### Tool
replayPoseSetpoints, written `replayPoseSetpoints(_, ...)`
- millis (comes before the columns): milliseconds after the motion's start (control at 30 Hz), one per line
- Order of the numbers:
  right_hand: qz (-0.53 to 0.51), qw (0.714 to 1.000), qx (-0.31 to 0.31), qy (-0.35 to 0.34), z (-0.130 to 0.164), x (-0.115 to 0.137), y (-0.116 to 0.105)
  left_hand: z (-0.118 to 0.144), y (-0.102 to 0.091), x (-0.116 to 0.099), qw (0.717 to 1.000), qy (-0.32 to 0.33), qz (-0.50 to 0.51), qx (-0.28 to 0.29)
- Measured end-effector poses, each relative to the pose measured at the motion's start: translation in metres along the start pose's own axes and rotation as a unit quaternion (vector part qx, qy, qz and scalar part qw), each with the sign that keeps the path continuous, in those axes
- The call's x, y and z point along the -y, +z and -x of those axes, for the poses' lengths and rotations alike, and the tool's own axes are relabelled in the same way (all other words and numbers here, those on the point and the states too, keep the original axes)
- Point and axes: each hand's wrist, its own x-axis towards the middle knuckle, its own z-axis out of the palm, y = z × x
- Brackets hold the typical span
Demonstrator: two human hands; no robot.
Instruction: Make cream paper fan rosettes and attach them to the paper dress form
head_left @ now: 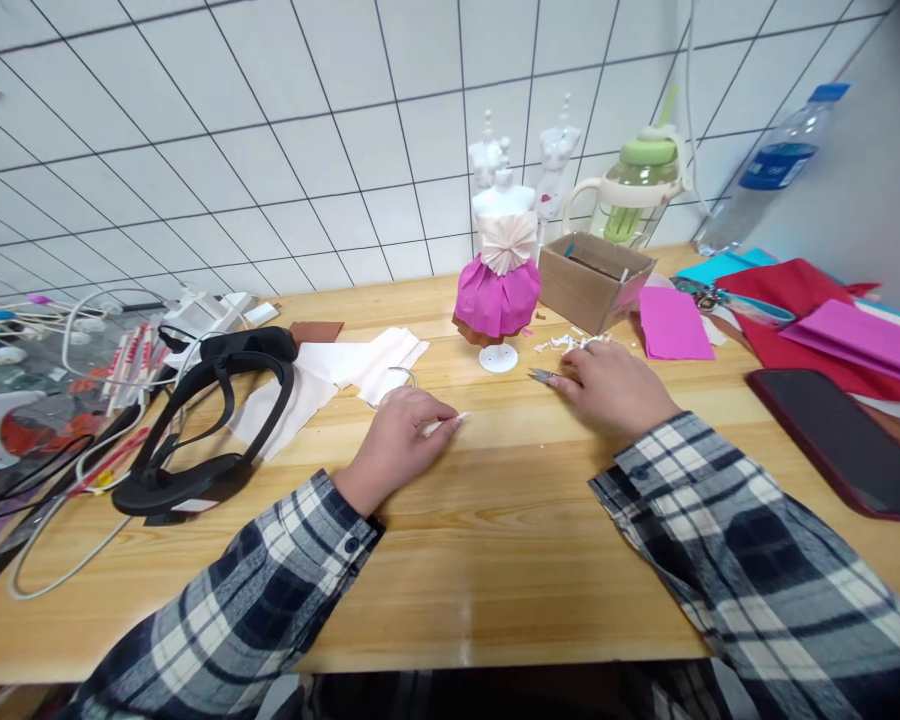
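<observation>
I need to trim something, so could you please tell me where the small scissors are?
In the head view, the small scissors lie on the table right of centre, at the right hand, just before the mannequin's white base.

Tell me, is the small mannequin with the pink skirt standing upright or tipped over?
Upright. The mannequin stands straight on its round white base, which lies flat on the wooden table, beyond the right hand.
</observation>
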Motion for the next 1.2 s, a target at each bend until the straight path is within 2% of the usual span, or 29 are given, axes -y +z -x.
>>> replayPoseSetpoints(133,-0.017,1.000,0.020,-0.011,-0.002,0.001,0.008,0.000,0.000,-0.003,0.998,-0.024,0.050,0.003)
replayPoseSetpoints(233,-0.060,0.998,0.012,-0.011,-0.002,0.015,0.003,0.000,0.002,-0.007,0.982,-0.107,0.153,-0.004)
replayPoseSetpoints(300,-0.111,0.994,-0.003,-0.001,0.000,0.031,-0.002,0.000,0.004,-0.009,0.948,-0.190,0.255,-0.017)
replayPoseSetpoints(367,-0.194,0.981,-0.020,-0.005,0.006,0.050,-0.005,0.000,0.007,-0.009,0.902,-0.251,0.350,-0.033)
replayPoseSetpoints(467,-0.343,0.939,0.022,-0.030,0.018,0.079,-0.002,0.000,0.011,-0.008,0.852,-0.281,0.439,-0.050)
replayPoseSetpoints(567,-0.413,0.906,0.075,-0.054,0.027,0.098,0.004,0.001,0.014,-0.007,0.833,-0.275,0.478,-0.050)
replayPoseSetpoints(733,-0.444,0.891,0.071,-0.068,0.032,0.105,0.009,0.001,0.016,-0.007,0.829,-0.270,0.489,-0.027)
replayPoseSetpoints(933,-0.455,0.883,0.079,-0.081,0.033,0.106,0.007,0.001,0.018,-0.012,0.837,-0.262,0.479,-0.025)
replayPoseSetpoints(1067,-0.455,0.883,0.087,-0.077,0.034,0.106,0.006,0.001,0.015,-0.012,0.863,-0.243,0.442,-0.017)
replayPoseSetpoints(1200,-0.430,0.895,0.083,-0.085,0.034,0.105,0.007,0.001,0.013,-0.012,0.908,-0.200,0.369,-0.003)
